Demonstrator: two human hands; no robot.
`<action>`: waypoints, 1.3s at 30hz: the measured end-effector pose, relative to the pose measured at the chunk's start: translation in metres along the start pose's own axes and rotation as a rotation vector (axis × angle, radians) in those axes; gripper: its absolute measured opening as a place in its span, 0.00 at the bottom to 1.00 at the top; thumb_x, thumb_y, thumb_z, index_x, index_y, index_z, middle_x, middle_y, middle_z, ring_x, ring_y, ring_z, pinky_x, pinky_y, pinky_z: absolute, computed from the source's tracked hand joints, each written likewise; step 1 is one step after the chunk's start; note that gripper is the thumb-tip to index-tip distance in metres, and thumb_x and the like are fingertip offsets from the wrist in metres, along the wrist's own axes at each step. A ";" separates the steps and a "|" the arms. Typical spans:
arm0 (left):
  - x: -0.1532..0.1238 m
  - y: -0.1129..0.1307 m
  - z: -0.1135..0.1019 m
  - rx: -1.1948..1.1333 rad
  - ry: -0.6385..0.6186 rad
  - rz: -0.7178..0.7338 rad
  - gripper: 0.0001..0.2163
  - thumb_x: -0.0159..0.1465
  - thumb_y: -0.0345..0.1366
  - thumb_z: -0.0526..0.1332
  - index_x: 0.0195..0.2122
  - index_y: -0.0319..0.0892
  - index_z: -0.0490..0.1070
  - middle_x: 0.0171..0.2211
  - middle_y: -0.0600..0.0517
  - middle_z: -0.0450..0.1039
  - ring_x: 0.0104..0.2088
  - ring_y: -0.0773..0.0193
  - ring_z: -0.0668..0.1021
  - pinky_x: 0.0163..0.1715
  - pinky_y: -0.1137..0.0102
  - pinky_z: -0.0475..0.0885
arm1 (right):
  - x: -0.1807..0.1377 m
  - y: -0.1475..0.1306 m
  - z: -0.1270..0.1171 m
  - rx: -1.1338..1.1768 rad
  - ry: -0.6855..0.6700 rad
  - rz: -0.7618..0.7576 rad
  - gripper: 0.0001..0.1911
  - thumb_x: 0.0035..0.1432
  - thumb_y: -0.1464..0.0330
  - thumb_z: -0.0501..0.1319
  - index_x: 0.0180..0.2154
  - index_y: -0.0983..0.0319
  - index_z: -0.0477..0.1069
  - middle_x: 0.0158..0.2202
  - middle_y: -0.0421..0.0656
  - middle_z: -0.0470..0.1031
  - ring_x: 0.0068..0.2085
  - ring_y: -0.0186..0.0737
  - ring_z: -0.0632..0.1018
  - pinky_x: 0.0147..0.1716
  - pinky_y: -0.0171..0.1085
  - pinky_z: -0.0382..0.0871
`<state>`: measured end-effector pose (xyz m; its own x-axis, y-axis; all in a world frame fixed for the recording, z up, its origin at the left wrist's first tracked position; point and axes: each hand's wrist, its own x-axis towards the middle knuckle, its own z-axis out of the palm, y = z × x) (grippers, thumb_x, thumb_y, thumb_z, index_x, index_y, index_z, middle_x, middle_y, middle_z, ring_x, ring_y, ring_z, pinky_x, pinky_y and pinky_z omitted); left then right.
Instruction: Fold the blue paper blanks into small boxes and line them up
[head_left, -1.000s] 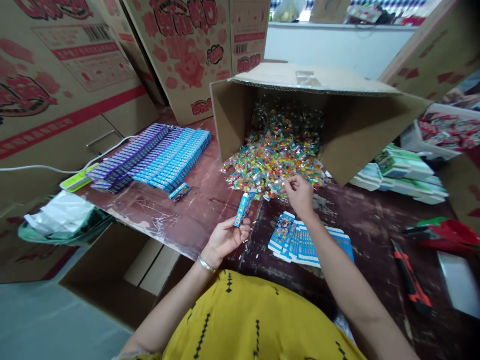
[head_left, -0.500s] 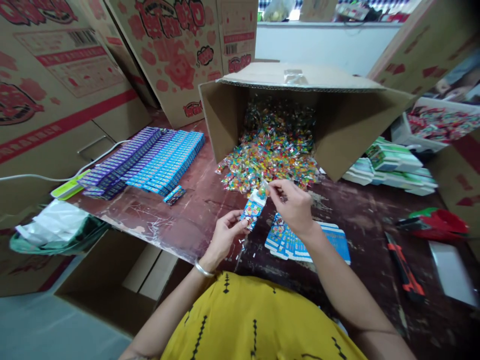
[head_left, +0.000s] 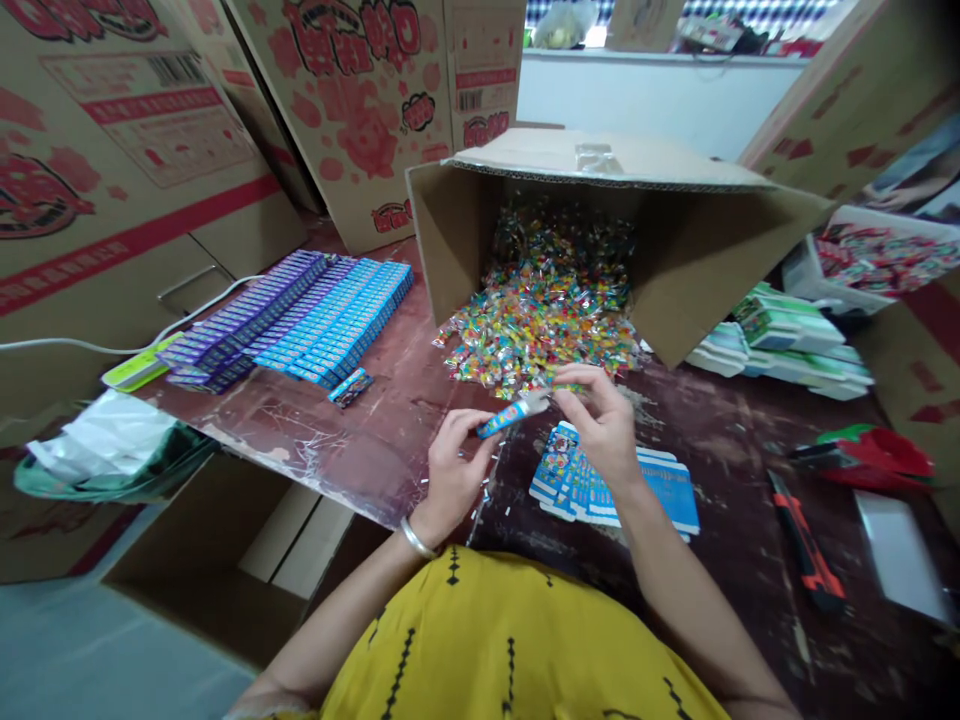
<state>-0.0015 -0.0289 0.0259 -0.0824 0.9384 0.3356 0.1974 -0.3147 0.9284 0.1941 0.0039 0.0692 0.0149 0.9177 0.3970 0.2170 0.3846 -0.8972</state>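
My left hand [head_left: 457, 465] is closed round the lower end of a small blue printed box [head_left: 504, 417], held edge-on above the table with its white flap end pointing right. Close to that flap end, my right hand [head_left: 600, 415] has its thumb and forefinger together, with yellow-green bits of what looks like a candy packet [head_left: 568, 388] between them. Beneath my right hand lies a fanned stack of flat blue cartons [head_left: 667, 490]. Beyond my hands, a heap of clear candy packets [head_left: 540, 325] spills from a cardboard box [head_left: 712, 230] lying on its side.
Rows of blue and purple boxes [head_left: 330, 325] stand at left, with one small box [head_left: 350, 387] apart. A utility knife [head_left: 806, 545] and red item [head_left: 892, 455] lie right. Green-white cartons [head_left: 795, 335] are stacked behind. An open carton [head_left: 225, 560] sits below the table's left edge.
The blue box has turned from showing its printed face to edge-on, its flap end swinging right. My right hand has shifted slightly right, and the packet no longer shows at the box's mouth.
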 end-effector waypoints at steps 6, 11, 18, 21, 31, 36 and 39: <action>-0.002 -0.006 -0.006 0.151 -0.054 0.380 0.09 0.59 0.28 0.63 0.37 0.51 0.77 0.42 0.49 0.76 0.49 0.57 0.75 0.55 0.57 0.68 | -0.035 0.012 -0.012 0.270 -0.068 0.233 0.06 0.60 0.65 0.61 0.40 0.58 0.71 0.43 0.46 0.78 0.44 0.46 0.79 0.43 0.43 0.74; -0.004 -0.004 -0.001 0.154 -0.113 0.342 0.09 0.59 0.29 0.64 0.39 0.49 0.76 0.42 0.48 0.76 0.50 0.55 0.76 0.54 0.56 0.69 | -0.048 0.005 -0.013 0.309 -0.053 0.191 0.06 0.59 0.64 0.61 0.38 0.58 0.73 0.43 0.46 0.78 0.46 0.47 0.78 0.44 0.44 0.74; -0.015 0.010 0.018 0.007 -0.151 0.089 0.21 0.60 0.34 0.65 0.54 0.47 0.67 0.47 0.46 0.74 0.44 0.59 0.79 0.48 0.65 0.74 | -0.048 0.010 0.004 0.235 0.146 0.237 0.13 0.56 0.64 0.66 0.43 0.57 0.70 0.35 0.41 0.76 0.29 0.37 0.77 0.27 0.35 0.74; -0.015 0.009 0.022 -0.113 -0.202 -0.015 0.23 0.61 0.35 0.64 0.58 0.48 0.63 0.46 0.48 0.73 0.39 0.63 0.79 0.42 0.68 0.76 | -0.051 0.015 0.013 0.074 0.252 0.157 0.11 0.55 0.64 0.66 0.41 0.58 0.72 0.35 0.41 0.77 0.34 0.39 0.78 0.32 0.35 0.73; -0.002 0.008 0.022 -0.331 -0.458 -0.269 0.19 0.61 0.37 0.64 0.53 0.44 0.64 0.43 0.50 0.71 0.38 0.65 0.77 0.38 0.71 0.75 | -0.062 0.032 0.021 -0.140 0.159 0.076 0.08 0.60 0.66 0.61 0.41 0.58 0.75 0.37 0.41 0.77 0.35 0.38 0.77 0.36 0.36 0.70; -0.002 0.001 0.025 -0.394 -0.494 -0.329 0.17 0.60 0.37 0.65 0.49 0.42 0.67 0.44 0.49 0.71 0.40 0.64 0.76 0.39 0.70 0.74 | -0.057 0.035 0.018 -0.169 0.100 0.112 0.05 0.61 0.66 0.59 0.33 0.60 0.70 0.36 0.41 0.75 0.36 0.38 0.76 0.36 0.36 0.68; -0.003 -0.002 0.026 -0.404 -0.455 -0.339 0.17 0.60 0.36 0.66 0.48 0.42 0.67 0.46 0.48 0.72 0.42 0.63 0.76 0.40 0.71 0.73 | -0.054 0.038 0.017 -0.094 0.081 0.157 0.08 0.60 0.64 0.61 0.30 0.60 0.70 0.43 0.44 0.76 0.42 0.41 0.77 0.40 0.38 0.69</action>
<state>0.0238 -0.0271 0.0188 0.3594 0.9332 -0.0018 -0.1534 0.0610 0.9863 0.1850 -0.0296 0.0105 0.1332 0.9532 0.2715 0.2958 0.2232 -0.9288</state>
